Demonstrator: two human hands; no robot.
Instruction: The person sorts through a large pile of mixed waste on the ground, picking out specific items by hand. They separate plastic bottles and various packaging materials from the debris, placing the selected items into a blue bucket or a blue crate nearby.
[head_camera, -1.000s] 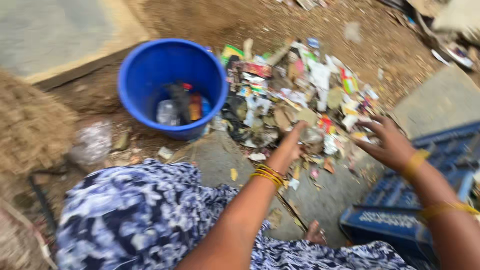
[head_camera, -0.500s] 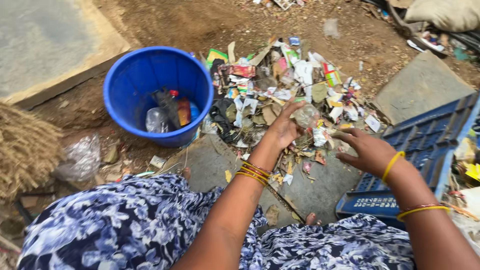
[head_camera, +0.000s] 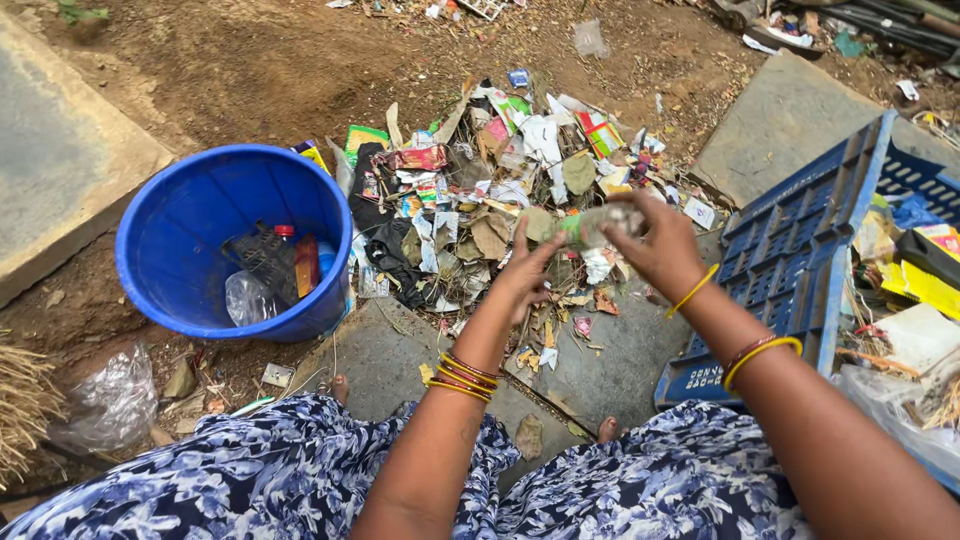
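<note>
Bare dirt ground with grey stone slabs (head_camera: 600, 370) lies under everything. Nearest, at 6 o'clock, is a blue flowered dress (head_camera: 250, 480). Above it the left hand (head_camera: 522, 275) has its fingers spread, their tips at a crumpled wrapper (head_camera: 592, 226). The right hand (head_camera: 660, 245) pinches this wrapper over the litter pile (head_camera: 470, 190). At 9 o'clock stands a blue bucket (head_camera: 190, 215) with bottles inside. At 3 o'clock lies a blue crate (head_camera: 790, 260).

1 blue bucket (head_camera: 190, 250), 1 blue crate (head_camera: 790, 250), 2 hands — left hand (head_camera: 522, 275), right hand (head_camera: 655, 240).
</note>
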